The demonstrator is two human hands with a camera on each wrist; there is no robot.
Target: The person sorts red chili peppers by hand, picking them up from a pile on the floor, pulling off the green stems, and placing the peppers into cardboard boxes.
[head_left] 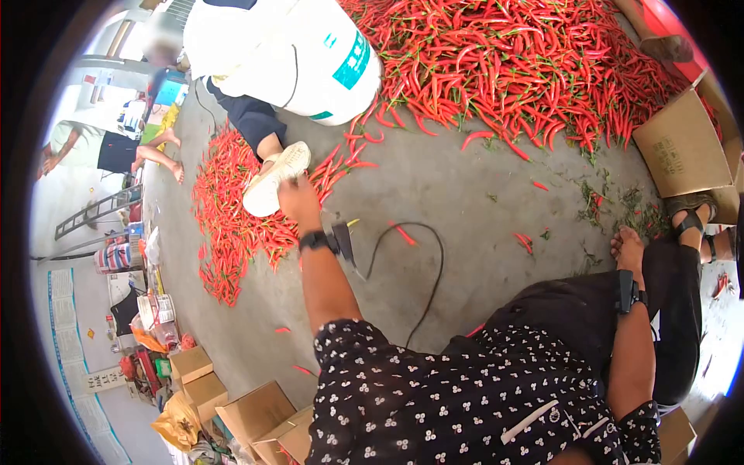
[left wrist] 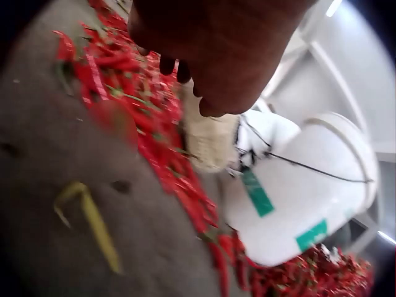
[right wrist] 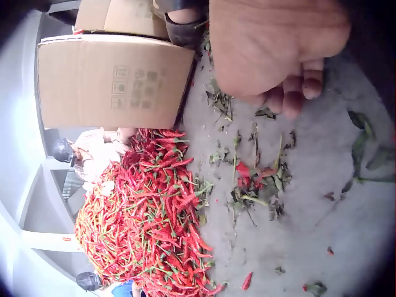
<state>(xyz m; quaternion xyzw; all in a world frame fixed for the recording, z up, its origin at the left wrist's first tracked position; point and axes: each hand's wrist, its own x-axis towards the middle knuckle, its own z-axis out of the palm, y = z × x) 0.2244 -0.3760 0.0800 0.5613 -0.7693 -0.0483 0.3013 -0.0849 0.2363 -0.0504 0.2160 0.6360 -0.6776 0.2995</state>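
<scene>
My left hand (head_left: pixel 301 203) hangs over the smaller heap of red chillies (head_left: pixel 229 209), overlapping a cream shoe (head_left: pixel 277 180) of another person in the head view. Its fingers (left wrist: pixel 183 72) are loosely bent in the left wrist view, and nothing shows in them. A blurred red shape (left wrist: pixel 116 122) appears below that hand. My right hand (head_left: pixel 629 253) is low by my dark trousers, palm and bent fingers bare in the right wrist view. Nearest to it are scattered green leaves and stems (right wrist: pixel 260 185) with some red bits on the grey floor.
A large heap of red chillies (head_left: pixel 504 70) spreads ahead. Beside it stands a white bucket (head_left: pixel 318 70). At right is a cardboard box (head_left: pixel 682 147). A black cable (head_left: pixel 442 271) loops across the floor (head_left: pixel 480 225). More boxes (head_left: pixel 260 411) stand at lower left; other people are around.
</scene>
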